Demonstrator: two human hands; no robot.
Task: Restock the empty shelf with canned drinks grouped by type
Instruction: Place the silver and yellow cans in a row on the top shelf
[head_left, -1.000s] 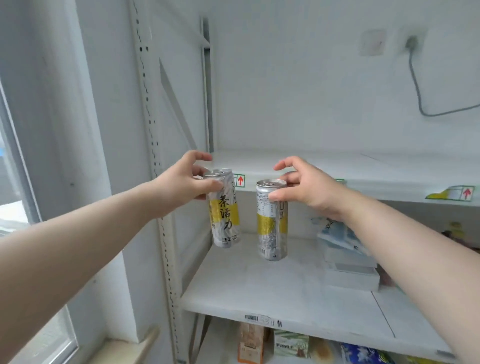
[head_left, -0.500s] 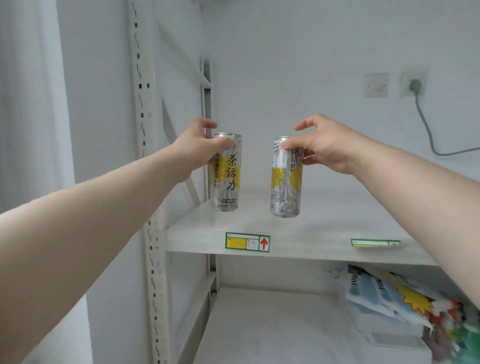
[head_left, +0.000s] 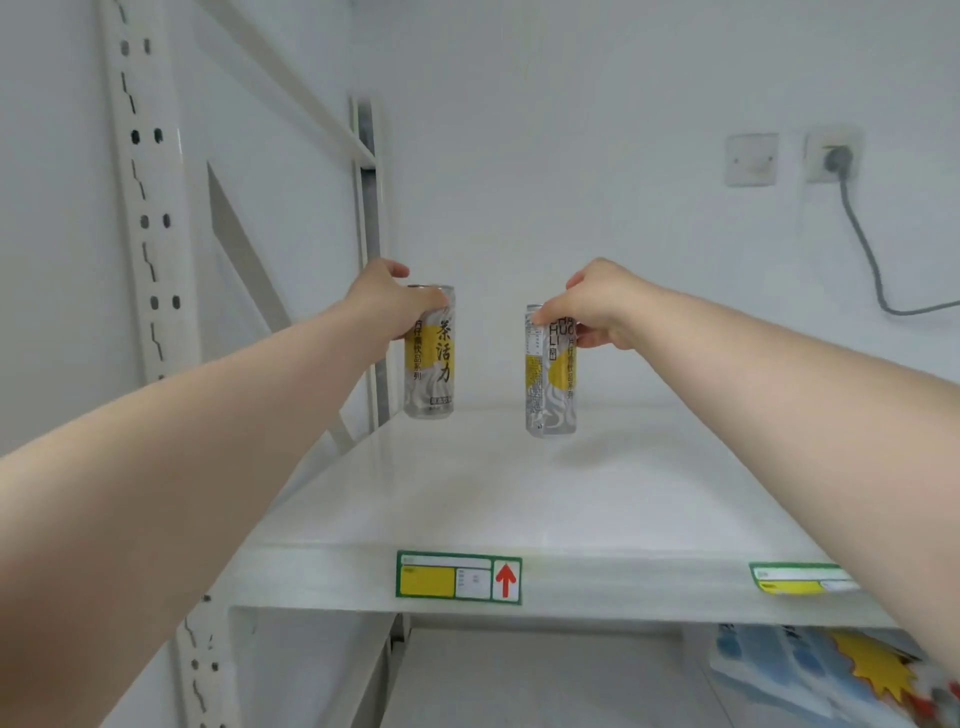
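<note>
Head camera, looking forward and slightly down: I reach both bare arms over a white shelf (head_left: 519, 499), a slim can in each hand. My left hand (head_left: 387, 306) grips the top of the left can (head_left: 431, 374), fingers curled round its rim and the thumb across the front. The can is upright, silver with a yellow band and black characters down its side, and it sits towards the shelf's back left corner, near the rear post. My right hand (head_left: 602, 312) pinches the top of the right can (head_left: 550, 384) between thumb and curled fingers. This one carries the same silver and yellow design (its label turned a different way) and is also upright, further right and a little nearer to me. The two cans are apart, with bare shelf between them. Whether either base touches the shelf or hangs just above it, I cannot tell.

On the shelf's front edge is a green-bordered price label (head_left: 458, 577) with a yellow panel and a red arrow; a second label (head_left: 795, 578) shows further right, partly behind my forearm. A perforated upright (head_left: 150, 208) stands at left. On the back wall are a switch plate (head_left: 751, 158) and a socket (head_left: 831, 156) with a grey cable (head_left: 867, 249) trailing down and right. Below, blurred blue and yellow packets (head_left: 810, 670) lie on the lower shelf (head_left: 545, 675).
</note>
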